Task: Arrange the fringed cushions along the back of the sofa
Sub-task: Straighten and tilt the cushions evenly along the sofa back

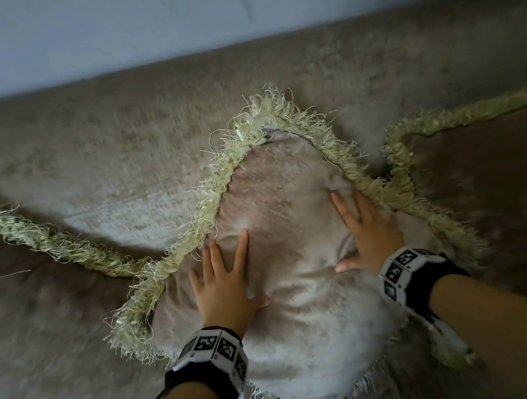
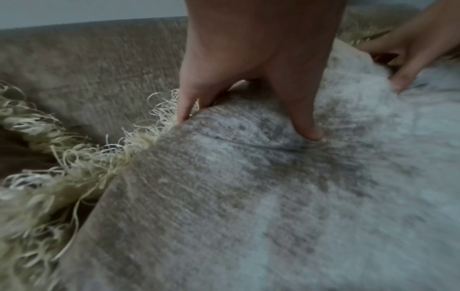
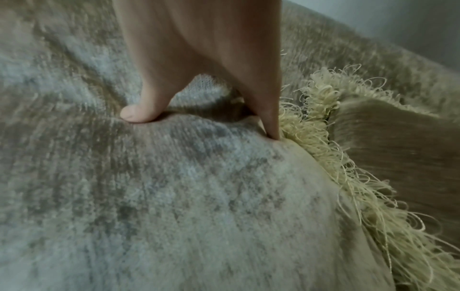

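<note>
Both grips flat, fingers spread: my left hand [image 1: 225, 283] and right hand [image 1: 366, 234] press the middle cushion [image 1: 307, 313] against the sofa back [image 1: 139, 122]. Neighbour cushions [image 1: 502, 189] flank it; seemingly only final patting remains.

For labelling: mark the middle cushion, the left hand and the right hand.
middle cushion [image 1: 310, 330], head view, bare front panel below the hands.
left hand [image 1: 223, 281], head view, back of the hand, pressing flat.
right hand [image 1: 368, 227], head view, back of the hand, pressing flat.
</note>
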A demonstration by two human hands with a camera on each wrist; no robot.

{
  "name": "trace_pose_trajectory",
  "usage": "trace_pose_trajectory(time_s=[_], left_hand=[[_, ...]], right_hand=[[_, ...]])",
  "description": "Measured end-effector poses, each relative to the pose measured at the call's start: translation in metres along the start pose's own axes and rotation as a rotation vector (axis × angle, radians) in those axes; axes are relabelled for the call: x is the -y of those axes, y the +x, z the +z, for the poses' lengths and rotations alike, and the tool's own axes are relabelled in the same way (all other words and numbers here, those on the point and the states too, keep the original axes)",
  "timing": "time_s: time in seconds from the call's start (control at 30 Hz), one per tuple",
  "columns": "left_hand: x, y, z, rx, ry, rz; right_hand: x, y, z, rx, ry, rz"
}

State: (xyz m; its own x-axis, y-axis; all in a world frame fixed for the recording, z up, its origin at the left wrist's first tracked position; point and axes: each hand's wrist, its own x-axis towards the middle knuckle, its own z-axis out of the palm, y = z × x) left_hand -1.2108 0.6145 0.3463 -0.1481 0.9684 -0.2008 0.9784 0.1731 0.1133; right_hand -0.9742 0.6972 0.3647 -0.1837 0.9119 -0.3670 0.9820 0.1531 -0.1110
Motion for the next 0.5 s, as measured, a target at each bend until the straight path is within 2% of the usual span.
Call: trace_pose_trajectory(time_s=[0.17,0.3,0.5], left_hand=[[-0.005,0.003,-0.001,0.030,0.067,-0.042],[-0.016,-0.010,-0.022,0.053,0.108,-0.108],[-0.052,-0.047,-0.056,-0.021,0.041,-0.241]], right_hand=[[-0.005,0.006,0.001,0.024,-0.025,-0.016],[-0.008,0.004,-0.005,0.046,-0.011,-0.062],[-0.030,-0.004,-0.032,0.164,0.124,-0.208]])
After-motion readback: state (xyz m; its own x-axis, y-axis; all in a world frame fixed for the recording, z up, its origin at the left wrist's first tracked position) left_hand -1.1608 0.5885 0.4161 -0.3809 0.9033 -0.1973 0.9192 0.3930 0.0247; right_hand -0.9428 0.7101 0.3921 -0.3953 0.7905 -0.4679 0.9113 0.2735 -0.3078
